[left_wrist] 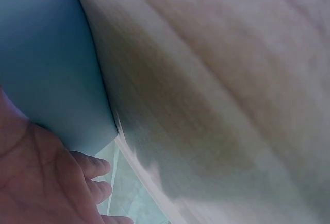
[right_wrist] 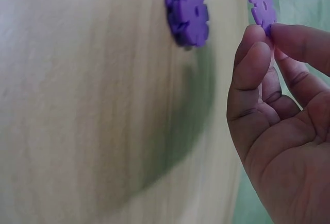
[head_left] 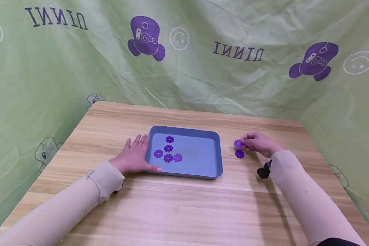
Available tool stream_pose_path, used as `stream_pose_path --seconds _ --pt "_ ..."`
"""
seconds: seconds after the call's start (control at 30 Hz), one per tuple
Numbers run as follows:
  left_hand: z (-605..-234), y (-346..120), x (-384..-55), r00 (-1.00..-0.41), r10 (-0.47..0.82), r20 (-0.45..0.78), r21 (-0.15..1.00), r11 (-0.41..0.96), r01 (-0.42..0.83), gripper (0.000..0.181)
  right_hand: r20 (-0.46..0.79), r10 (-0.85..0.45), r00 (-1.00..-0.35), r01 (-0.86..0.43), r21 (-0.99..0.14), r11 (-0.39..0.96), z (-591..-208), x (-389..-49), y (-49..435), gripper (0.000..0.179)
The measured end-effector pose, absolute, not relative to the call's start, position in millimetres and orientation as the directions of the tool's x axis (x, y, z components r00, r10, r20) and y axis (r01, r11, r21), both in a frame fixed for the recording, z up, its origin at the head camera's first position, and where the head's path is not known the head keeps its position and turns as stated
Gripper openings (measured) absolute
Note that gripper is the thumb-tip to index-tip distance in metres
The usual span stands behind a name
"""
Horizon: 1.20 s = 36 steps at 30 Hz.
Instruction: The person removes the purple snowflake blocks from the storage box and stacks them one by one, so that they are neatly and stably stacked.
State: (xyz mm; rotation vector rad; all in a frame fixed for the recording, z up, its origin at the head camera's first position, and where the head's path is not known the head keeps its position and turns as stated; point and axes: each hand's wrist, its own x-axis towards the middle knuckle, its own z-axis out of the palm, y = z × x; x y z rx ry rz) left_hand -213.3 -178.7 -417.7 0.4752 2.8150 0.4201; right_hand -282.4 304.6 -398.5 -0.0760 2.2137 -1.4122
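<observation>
My right hand (head_left: 258, 142) pinches a purple notched plastic disc (right_wrist: 263, 3) between thumb and fingertips, to the right of the tray. Just below it in the head view, more purple notched discs (right_wrist: 191, 14) lie stacked on the table. A shallow blue-grey tray (head_left: 200, 174) sits mid-table, with several purple discs (head_left: 168, 158) lying flat in its left half. At the tray's left side, my left hand (head_left: 134, 157) rests with fingers straight and spread, its thumb along the near rim. The left wrist view shows my palm beside the tray's outer wall (left_wrist: 56, 69).
The wooden table (head_left: 184, 208) runs back to a green printed curtain (head_left: 184, 78), which also closes off both sides. A small black device (head_left: 263, 171) hangs under my right wrist.
</observation>
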Motion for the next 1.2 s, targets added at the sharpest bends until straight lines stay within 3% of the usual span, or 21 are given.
stream_pose_path --seconds 0.37,1.2 --pt "-419.4 -179.1 -214.3 -0.91 0.358 -0.208 0.328 0.902 0.28 0.15 -0.425 -0.288 -0.858 0.262 -0.845 0.467 -408.1 -274.2 317.2 0.026" --pt "-416.0 -179.3 -215.3 -0.911 0.352 -0.216 0.339 0.902 0.268 0.148 -0.476 -0.286 -0.832 0.306 -0.822 0.48 -411.7 -270.4 321.7 0.022"
